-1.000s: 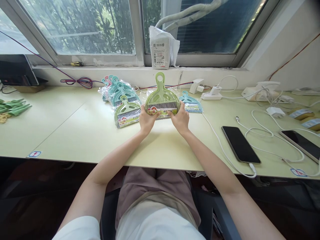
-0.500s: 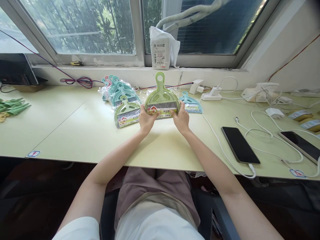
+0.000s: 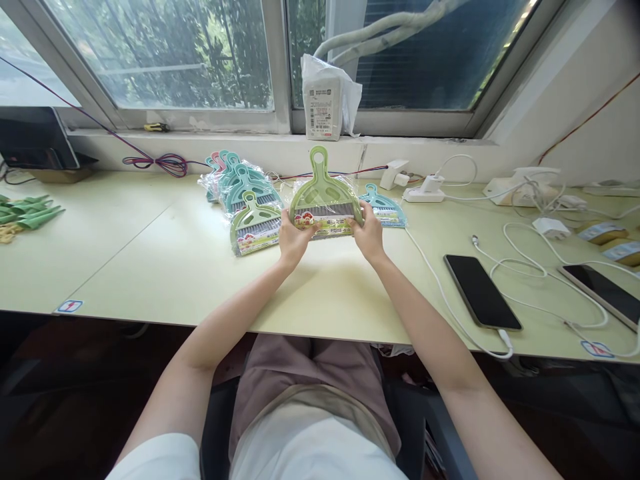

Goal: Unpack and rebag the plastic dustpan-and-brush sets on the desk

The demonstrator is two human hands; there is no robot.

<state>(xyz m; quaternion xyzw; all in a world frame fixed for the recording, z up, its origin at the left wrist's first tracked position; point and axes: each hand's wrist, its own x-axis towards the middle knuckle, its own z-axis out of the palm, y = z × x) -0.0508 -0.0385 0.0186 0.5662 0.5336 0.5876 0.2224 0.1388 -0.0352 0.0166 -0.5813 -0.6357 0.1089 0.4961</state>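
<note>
A green dustpan-and-brush set [image 3: 324, 193] in clear wrap stands upright above the table, handle up, brush and printed label across its lower part. My left hand [image 3: 294, 240] grips its lower left corner, thumb on the front. On the lower right corner, my right hand [image 3: 369, 235] holds it the same way. Just left of my left hand lies another wrapped green set [image 3: 254, 227], with several wrapped teal sets [image 3: 245, 183] behind it. A wrapped blue set [image 3: 384, 208] lies right of my right hand.
Two phones [image 3: 481, 292] [image 3: 603, 290] and looping white cables lie on the right of the table [image 3: 165, 267]. Green items [image 3: 30, 213] are at far left. Behind stand a white-wrapped package [image 3: 324, 107] on the sill and chargers [image 3: 424, 189].
My right hand has shifted slightly to the right along the green set's corner. The set has turned very slightly, while my left hand keeps its grip.
</note>
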